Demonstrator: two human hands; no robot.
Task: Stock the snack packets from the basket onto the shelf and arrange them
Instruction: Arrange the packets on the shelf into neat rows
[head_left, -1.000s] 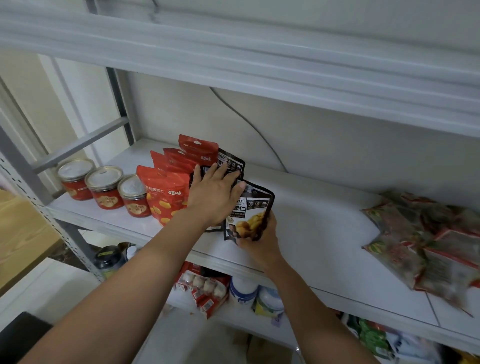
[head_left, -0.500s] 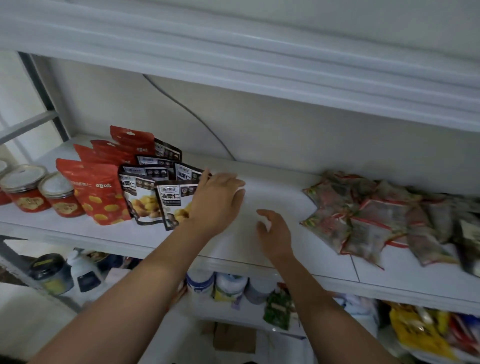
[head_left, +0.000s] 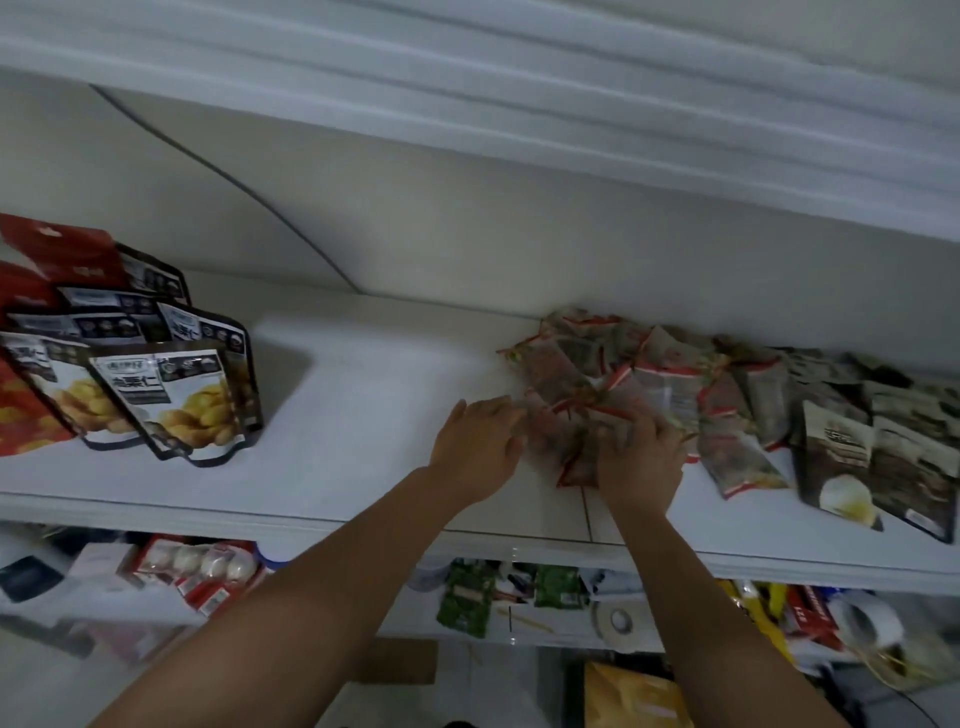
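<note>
Snack packets (head_left: 649, 374), clear with red trim, lay in a loose, overlapping heap on the right half of the shelf (head_left: 363, 415) as a person reached in with both hands. The left hand (head_left: 475, 441), fingers extended and relaxed, touched the heap's left edge. The right hand (head_left: 641, 460) rested palm-down on the near packets; motion blur hid whether its fingers pinched one.

The step in hand appeared to be arranging, not stocking, and no basket was in view. The next move likely called for gathering the flat packets between both hands and squaring them into a row or stack.

The packet between the hands (head_left: 571, 457) lay flat, its long axis running roughly near to far. Its neighbours fanned out at differing angles, and one (head_left: 737, 457) pointed toward the near right.

Just beside the heap on the right, dark pouches (head_left: 841, 457) lay flat in a rough row. Well apart on the left, chestnut pouches (head_left: 176, 400) stood upright in rows, faces toward the near edge, beside red pouches (head_left: 31, 415).
</note>
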